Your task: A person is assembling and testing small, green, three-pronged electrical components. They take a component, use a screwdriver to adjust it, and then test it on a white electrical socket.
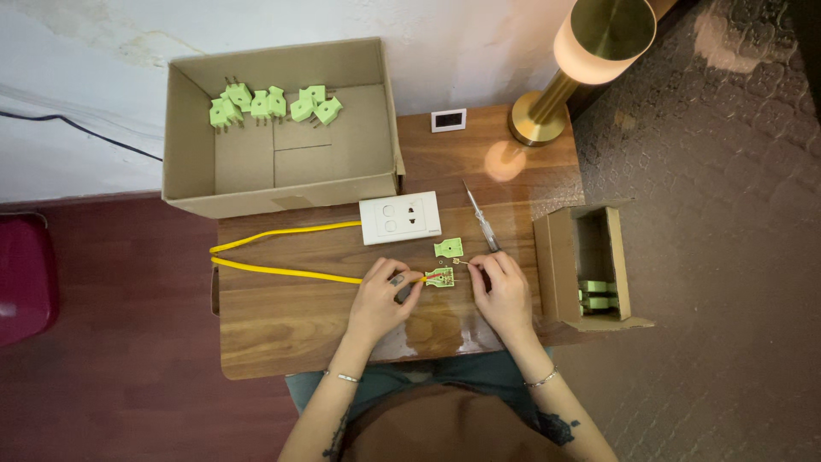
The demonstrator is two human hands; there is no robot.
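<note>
Wooden desk, lamp-lit. Left hand pinches yellow cable into open green plug half, steadying it; right hand grip closed on small metal part.

Small light-green plastic plug half on the brown wooden table: terminal detail too small to resolve; the left-hand fingers cover its left edge and the end of the yellow two-strand cable. Tiny metal part near the right-hand fingers: kind not discernible. Light-green plastic pieces in the small open cardboard box are partly hidden by its wall; count unclear. Brass table lamp: top cropped by the frame. Dark red object: cut off at left. Person's forearms: cut off at the bottom.
</note>
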